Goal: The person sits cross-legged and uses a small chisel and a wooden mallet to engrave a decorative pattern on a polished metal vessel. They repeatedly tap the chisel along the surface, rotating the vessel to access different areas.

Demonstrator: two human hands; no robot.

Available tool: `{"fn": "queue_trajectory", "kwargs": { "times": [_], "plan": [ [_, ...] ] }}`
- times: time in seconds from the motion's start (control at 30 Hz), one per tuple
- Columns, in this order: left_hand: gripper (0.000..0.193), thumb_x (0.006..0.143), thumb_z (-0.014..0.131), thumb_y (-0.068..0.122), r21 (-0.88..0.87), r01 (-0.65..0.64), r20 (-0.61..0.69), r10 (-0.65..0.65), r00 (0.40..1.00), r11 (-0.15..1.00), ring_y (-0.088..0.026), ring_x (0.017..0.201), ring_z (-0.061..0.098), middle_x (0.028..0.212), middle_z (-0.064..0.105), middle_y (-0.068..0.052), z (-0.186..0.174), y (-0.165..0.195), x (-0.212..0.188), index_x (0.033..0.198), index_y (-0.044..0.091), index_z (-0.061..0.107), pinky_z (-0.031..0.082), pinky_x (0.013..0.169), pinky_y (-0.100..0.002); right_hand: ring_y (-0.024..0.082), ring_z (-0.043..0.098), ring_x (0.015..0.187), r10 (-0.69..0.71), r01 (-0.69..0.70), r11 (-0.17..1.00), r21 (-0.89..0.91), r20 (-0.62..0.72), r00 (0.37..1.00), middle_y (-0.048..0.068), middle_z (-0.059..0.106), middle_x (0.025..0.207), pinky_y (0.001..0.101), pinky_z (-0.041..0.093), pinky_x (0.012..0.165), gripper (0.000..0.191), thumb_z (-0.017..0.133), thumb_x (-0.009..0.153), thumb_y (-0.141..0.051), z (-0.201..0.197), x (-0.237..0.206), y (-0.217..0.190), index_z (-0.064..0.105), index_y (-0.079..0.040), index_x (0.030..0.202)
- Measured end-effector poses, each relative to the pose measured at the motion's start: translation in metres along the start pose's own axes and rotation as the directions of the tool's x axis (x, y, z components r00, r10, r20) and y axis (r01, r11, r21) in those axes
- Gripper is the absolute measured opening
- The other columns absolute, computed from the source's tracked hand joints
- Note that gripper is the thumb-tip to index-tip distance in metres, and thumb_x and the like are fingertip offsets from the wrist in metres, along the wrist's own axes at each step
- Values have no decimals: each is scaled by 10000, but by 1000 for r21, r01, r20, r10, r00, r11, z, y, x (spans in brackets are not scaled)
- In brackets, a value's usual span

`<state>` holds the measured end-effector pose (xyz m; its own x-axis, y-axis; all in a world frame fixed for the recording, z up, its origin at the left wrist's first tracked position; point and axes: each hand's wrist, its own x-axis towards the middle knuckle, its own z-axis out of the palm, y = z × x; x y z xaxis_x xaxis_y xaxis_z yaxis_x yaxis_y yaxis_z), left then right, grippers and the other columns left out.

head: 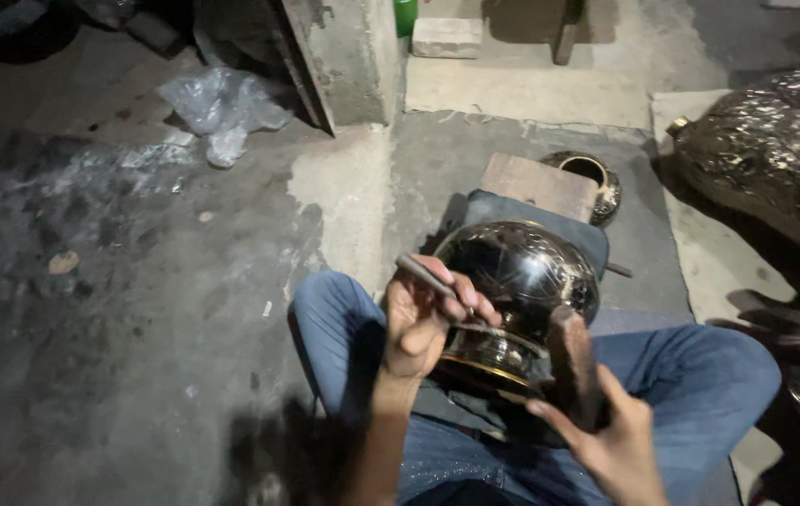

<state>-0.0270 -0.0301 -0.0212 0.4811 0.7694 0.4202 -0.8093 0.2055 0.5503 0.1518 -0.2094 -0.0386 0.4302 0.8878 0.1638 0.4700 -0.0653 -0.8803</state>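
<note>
A shiny dark round metal pot (522, 281) lies on its side on my lap, between my knees in blue jeans (700, 384). My left hand (428, 314) holds a thin metal chisel (421, 276), its tip set against the pot's neck. My right hand (611, 436) grips a dark wooden mallet (573, 361) held upright beside the pot's rim.
A wooden block (540, 185) on a dark cushion (597, 244) sits just beyond the pot, with a small brass vessel (592, 178) behind it. Large embossed metal pieces (775, 150) lie at the right. A crumpled plastic bag (222, 108) and a concrete pillar (348, 56) stand at the back.
</note>
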Motion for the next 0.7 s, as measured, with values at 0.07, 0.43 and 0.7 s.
{"fn": "queue_trajectory", "kwargs": {
  "times": [0.07,0.43,0.7],
  "plan": [
    [217,991,640,-54,145,-41,-35,46,998,989,-325,958,742,1010,701,-143,-1,9,8,1188,1,569,642,883,-478,110,646,707,2,-5,998,-61,-49,999,40,738,815,261,537,669,492,906,645,-170,-12,3,10,669,-7,1044],
    [129,1016,681,15,676,103,85,-217,973,729,-192,1021,760,1093,745,-115,39,63,69,1139,-3,645,675,948,-318,113,607,930,66,-126,989,-82,-517,854,86,685,1055,248,509,899,299,830,983,-50,-48,23,179,615,86,1138],
    [247,967,681,74,766,237,162,-537,828,597,-190,1013,765,1039,772,-120,47,43,130,1190,-26,640,631,976,-313,93,656,874,202,-209,978,7,-295,934,68,751,985,250,504,877,198,774,960,-109,-50,46,194,699,35,1074]
  ]
}}
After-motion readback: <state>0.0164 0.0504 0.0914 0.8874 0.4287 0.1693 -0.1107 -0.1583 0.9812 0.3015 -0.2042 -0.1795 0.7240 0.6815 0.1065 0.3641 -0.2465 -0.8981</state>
